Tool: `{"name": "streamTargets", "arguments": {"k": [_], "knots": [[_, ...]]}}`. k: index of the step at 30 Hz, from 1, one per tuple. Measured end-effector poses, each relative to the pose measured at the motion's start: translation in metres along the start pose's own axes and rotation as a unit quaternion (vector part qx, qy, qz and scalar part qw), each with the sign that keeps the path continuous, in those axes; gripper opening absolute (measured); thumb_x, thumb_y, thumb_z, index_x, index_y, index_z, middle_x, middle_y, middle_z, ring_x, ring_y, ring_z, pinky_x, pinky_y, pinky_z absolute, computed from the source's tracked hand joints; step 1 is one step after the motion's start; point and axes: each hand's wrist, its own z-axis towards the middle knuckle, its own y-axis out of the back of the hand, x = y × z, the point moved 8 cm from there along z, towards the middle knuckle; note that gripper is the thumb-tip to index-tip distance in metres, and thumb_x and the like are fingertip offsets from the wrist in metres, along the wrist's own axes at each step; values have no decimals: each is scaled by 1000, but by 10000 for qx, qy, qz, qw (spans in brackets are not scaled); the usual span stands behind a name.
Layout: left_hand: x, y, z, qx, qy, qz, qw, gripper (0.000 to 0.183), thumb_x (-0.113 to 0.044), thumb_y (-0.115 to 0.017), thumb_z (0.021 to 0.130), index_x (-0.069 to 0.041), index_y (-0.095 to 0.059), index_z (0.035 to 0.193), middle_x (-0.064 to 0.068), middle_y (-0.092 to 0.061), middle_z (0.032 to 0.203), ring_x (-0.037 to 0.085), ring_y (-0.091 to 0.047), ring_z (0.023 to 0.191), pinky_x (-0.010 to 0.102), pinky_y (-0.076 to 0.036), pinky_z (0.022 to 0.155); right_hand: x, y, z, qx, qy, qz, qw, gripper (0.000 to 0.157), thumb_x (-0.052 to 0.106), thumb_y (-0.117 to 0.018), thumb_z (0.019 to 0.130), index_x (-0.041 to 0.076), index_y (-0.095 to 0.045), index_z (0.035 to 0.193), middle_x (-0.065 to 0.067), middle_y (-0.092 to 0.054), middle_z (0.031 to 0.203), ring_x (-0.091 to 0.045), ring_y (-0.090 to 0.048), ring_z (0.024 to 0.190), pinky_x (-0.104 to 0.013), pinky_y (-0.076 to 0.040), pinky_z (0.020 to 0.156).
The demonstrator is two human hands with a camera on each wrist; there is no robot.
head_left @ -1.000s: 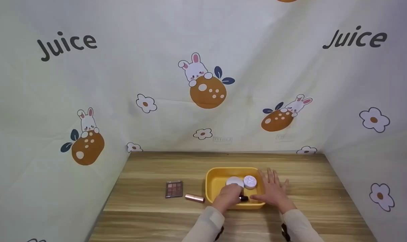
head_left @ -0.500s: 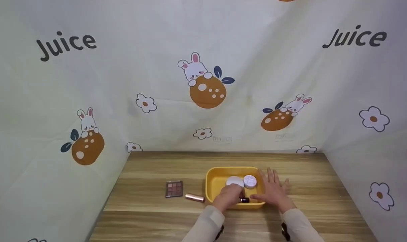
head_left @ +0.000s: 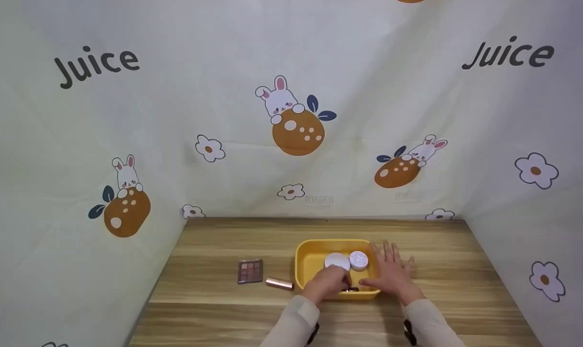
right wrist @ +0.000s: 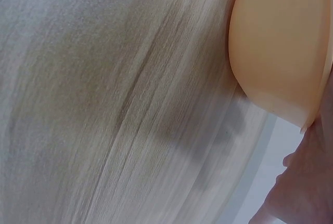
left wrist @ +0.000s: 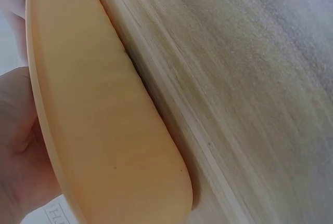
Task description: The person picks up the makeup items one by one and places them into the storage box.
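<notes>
A yellow bin (head_left: 315,242) stands on the table in the head view. My left hand (head_left: 327,282) reaches over its front edge with curled fingers. A small dark tube (head_left: 352,289) pokes out from under these fingers, low by the bin's front wall; the rest of it is hidden. My right hand (head_left: 392,273) rests over the bin's right rim, fingers spread. Inside the bin lie a white round compact (head_left: 337,260) and a lilac round case (head_left: 358,260). The left wrist view shows the bin's outer wall (left wrist: 104,104) and part of the left hand (left wrist: 21,151) behind its rim.
Left of the bin, an eyeshadow palette (head_left: 250,271) and a rose-gold lipstick tube (head_left: 279,283) lie on the wooden table (head_left: 214,236). A printed cloth (head_left: 243,96) with rabbits and flowers encloses the back and both sides.
The dark tube's visible end has sunk slightly toward the bin's front wall, and less of it shows beside my left fingers. The right hand keeps its place.
</notes>
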Motion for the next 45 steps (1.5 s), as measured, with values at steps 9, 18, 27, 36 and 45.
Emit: {"name": "streamTargets", "arguments": {"k": [9, 18, 27, 36, 45], "knots": [[0, 0, -7, 152, 76, -374, 9992, 14, -11, -65, 93, -16, -78, 92, -7, -73, 91, 4, -60, 82, 20, -50, 79, 0, -1, 0, -11, -14, 6, 10000, 114, 67, -77, 70, 14, -27, 158, -29, -15, 163, -52, -10, 150, -85, 0, 105], [1, 6, -10, 261, 142, -651, 9974, 12, -14, -64, 95, -13, -76, 97, -5, -72, 92, 4, -54, 77, 21, -49, 76, -1, -1, 1, 117, -42, 122, 9998, 114, 66, -78, 70, 14, -26, 158, -28, -10, 164, -53, -6, 150, -85, 5, 104], [5, 19, -13, 23, 46, -584, 9983, 14, -12, -64, 93, -11, -75, 102, -4, -73, 95, 7, -59, 83, 23, -50, 78, -2, -2, 1, 76, -29, 84, 9999, 115, 67, -77, 70, 14, -25, 158, -28, -11, 164, -52, -6, 150, -84, 4, 105], [12, 41, -17, -361, 198, -973, 9944, 14, -16, -66, 94, -11, -75, 105, -3, -74, 101, 9, -64, 94, 27, -53, 86, 0, -1, 1, -3, 22, 19, 10000, 117, 68, -77, 69, 13, -25, 158, -27, -11, 164, -51, -8, 150, -84, 1, 106], [20, 61, -25, -712, 118, -641, 9953, 14, -16, -65, 94, -13, -74, 105, -2, -74, 99, 9, -64, 88, 24, -52, 79, 1, 0, 0, 53, -2, 122, 9999, 117, 65, -79, 69, 13, -24, 158, -27, -9, 164, -52, -7, 150, -84, 3, 105]]}}
